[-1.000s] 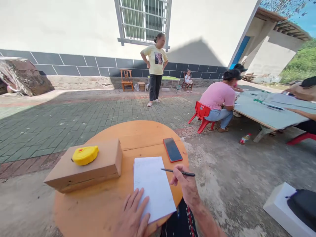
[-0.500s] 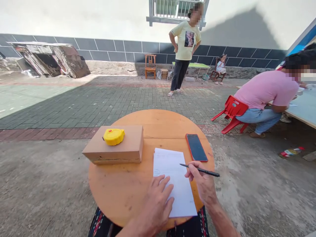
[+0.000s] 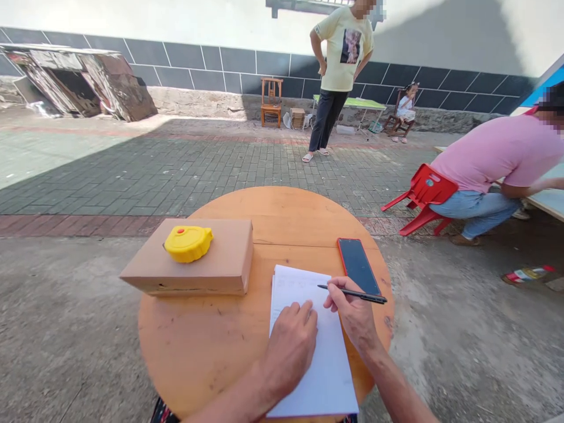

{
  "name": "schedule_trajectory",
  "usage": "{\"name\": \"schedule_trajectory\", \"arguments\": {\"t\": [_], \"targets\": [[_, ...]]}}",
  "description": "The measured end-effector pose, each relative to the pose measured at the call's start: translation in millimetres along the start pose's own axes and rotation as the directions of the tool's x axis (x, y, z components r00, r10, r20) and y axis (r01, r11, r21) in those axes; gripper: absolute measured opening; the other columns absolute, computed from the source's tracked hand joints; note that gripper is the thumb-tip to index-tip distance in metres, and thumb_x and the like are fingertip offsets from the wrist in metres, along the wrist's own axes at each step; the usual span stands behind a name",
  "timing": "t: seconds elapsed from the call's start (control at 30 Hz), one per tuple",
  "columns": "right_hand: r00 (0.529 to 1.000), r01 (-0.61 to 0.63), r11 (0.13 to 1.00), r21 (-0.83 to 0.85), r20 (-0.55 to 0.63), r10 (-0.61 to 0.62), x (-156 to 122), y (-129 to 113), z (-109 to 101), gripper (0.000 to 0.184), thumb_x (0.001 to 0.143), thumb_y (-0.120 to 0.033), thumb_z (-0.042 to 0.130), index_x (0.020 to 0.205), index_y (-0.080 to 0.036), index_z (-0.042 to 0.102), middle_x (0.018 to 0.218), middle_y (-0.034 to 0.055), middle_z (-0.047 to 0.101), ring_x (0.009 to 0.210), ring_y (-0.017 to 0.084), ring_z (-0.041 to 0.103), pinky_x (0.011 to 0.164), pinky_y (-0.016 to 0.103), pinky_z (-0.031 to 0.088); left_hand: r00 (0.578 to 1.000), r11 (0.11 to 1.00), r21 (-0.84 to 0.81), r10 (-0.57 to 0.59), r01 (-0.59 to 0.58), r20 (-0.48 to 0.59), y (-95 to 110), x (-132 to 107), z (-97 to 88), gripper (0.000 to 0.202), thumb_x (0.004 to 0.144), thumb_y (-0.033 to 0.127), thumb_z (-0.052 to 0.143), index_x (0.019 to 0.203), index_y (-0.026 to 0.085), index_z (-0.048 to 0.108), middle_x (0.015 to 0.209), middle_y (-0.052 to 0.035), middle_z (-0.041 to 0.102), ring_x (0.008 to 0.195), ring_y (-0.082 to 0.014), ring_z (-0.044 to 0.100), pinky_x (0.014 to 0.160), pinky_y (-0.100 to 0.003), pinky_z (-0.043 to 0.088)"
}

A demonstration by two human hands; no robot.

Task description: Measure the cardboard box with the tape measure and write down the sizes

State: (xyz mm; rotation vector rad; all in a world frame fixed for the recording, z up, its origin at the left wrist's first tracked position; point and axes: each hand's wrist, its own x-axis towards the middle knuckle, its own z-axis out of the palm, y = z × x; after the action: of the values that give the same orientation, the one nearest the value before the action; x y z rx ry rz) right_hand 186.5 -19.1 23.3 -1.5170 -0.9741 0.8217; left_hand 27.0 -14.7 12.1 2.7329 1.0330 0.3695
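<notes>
A white paper pad [image 3: 314, 364] lies on the near right of a round wooden table [image 3: 211, 341]. My left hand [image 3: 288, 346] rests flat on the pad, fingers together and pointing away from me. My right hand [image 3: 352, 314] grips a black pen [image 3: 352, 294] over the pad's upper right, the tip pointing left. A red-cased phone [image 3: 358, 266] lies face up just beyond my right hand. To the left sits a brown cardboard box [image 3: 194, 258] with a yellow tape measure [image 3: 188, 243] on top.
A person in a yellow shirt [image 3: 341, 59] stands on the paving beyond the table. Another person in pink [image 3: 493, 170] sits on a red stool [image 3: 425, 194] at the right. A wooden chair [image 3: 271, 101] and a child stand by the wall.
The view has swung left and down. My left hand slid further up onto the pad. My right hand with the pen moved in over the pad's upper right.
</notes>
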Motion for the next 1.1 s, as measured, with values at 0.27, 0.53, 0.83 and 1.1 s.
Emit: {"name": "schedule_trajectory", "arguments": {"t": [0.27,0.53,0.83,1.1], "targets": [[0.999,-0.009,0.998,-0.065,0.043,0.012,8.5,12.8,7.4,0.022,0.088,-0.041,0.057,0.082,-0.020,0.062,0.054,-0.0036,0.057,0.049,0.011,0.047,0.051,0.024,0.039,0.998,0.999,-0.037,0.007,-0.010,-0.055,-8.0,0.5,7.6,0.020,0.088,0.008,0.047,0.102,0.018,0.058,0.118,-0.0080,0.062,0.089,-0.0246,0.056,0.075,-0.041,0.053],[0.997,0.065,0.988,-0.138,0.047,-0.059,8.5,20.6,8.3,0.020,0.090,-0.038,0.054,0.080,-0.022,0.060,0.057,-0.0045,0.055,0.051,0.012,0.049,0.055,0.024,0.042,1.000,0.999,-0.035,-0.004,0.005,0.009,-8.3,7.3,1.2,0.024,0.090,0.013,0.044,0.110,0.017,0.057,0.130,-0.0078,0.058,0.090,-0.0249,0.057,0.075,-0.042,0.053],[0.995,0.096,0.979,-0.181,0.038,-0.091,8.4,23.0,9.4,0.022,0.091,-0.039,0.052,0.078,-0.022,0.058,0.054,-0.0059,0.044,0.049,0.013,0.041,0.052,0.026,0.037,1.000,1.000,-0.015,-0.009,0.009,-0.006,-6.7,7.1,2.7,0.022,0.091,0.013,0.042,0.106,0.017,0.057,0.128,-0.0071,0.059,0.087,-0.0240,0.057,0.074,-0.042,0.052],[0.993,0.113,0.971,-0.209,0.039,-0.108,7.1,20.4,10.1,0.022,0.091,-0.038,0.051,0.078,-0.022,0.058,0.054,-0.0056,0.044,0.049,0.013,0.041,0.051,0.027,0.036,1.000,1.000,-0.010,0.003,-0.003,0.000,-7.7,8.7,-0.2,0.020,0.091,0.014,0.042,0.103,0.017,0.057,0.126,-0.0073,0.060,0.084,-0.0233,0.056,0.073,-0.041,0.051]]}}
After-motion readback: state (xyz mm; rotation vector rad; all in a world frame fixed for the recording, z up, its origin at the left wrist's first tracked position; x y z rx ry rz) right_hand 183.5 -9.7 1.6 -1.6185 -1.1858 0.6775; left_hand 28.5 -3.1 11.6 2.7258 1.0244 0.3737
